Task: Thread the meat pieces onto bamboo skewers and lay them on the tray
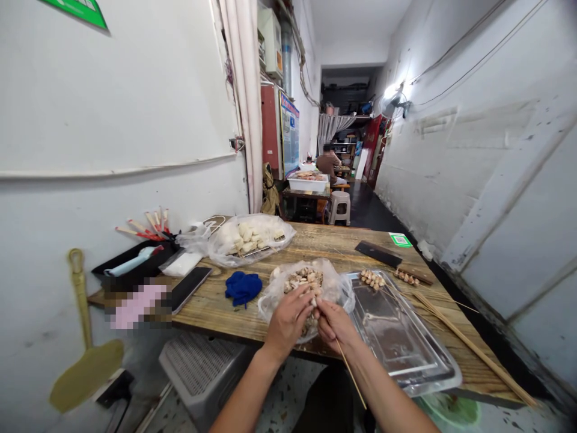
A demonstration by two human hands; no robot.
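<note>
My right hand (336,325) is closed round a thin bamboo skewer (350,373), whose lower end slants down toward me. The fingers of my left hand (288,319) pinch a small pale food piece (314,302) by the skewer's upper end. Whether the tip has gone through it is hidden by my fingers. Both hands are over an open clear plastic bag (338,288) of small beige and brownish food pieces (303,278). To the right lies a metal tray (392,334), with loaded skewers (372,279) at its far edge.
Bare skewers (478,352) lie along the table's right side, near a dark flat bar (377,254). Leftward are a blue cloth (243,287), a phone (192,288), a black box (130,261) and a bag of white pieces (250,237). A person (328,163) sits far back.
</note>
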